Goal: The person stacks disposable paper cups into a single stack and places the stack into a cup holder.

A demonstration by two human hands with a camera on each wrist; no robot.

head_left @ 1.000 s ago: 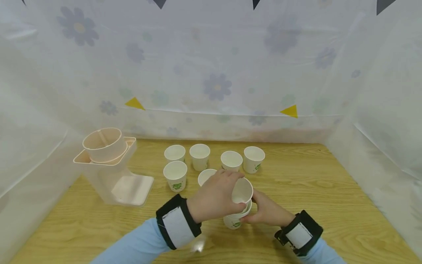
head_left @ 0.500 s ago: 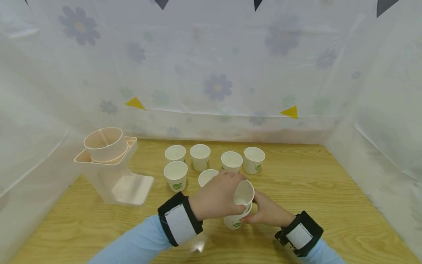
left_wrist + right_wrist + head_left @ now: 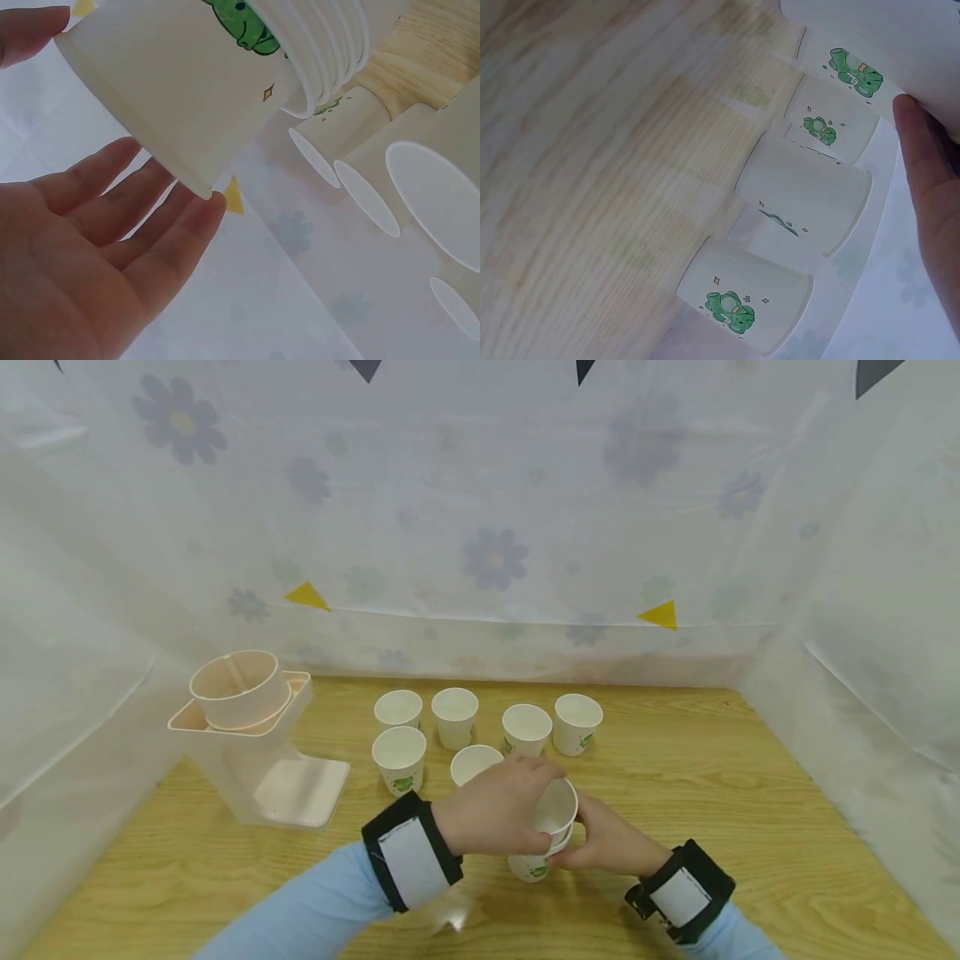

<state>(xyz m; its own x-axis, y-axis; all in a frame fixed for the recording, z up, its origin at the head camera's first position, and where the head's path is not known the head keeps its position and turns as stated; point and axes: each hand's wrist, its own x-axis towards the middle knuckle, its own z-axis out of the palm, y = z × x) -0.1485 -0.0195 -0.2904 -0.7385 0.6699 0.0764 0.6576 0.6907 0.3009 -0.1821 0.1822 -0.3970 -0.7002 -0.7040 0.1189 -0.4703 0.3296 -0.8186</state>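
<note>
At the near middle of the table, my right hand grips the side of a stack of white paper cups. My left hand holds the topmost paper cup by its rim, thumb on one side and fingers on the other. In the left wrist view this cup sits partly inside the stack, whose several rims show just below it; its side bears a green cartoon print. The right wrist view shows my right thumb against the stack's wall. My left hand covers part of the stack in the head view.
Several single paper cups stand upright beyond the hands, among them a front left cup and a back right cup. A cream plastic stand with a round cup-like top is at the left. A flowered curtain closes the back.
My left hand has moved slightly down and to the right, and the top cup has sunk a little deeper into the stack. My right hand has stayed in place.
</note>
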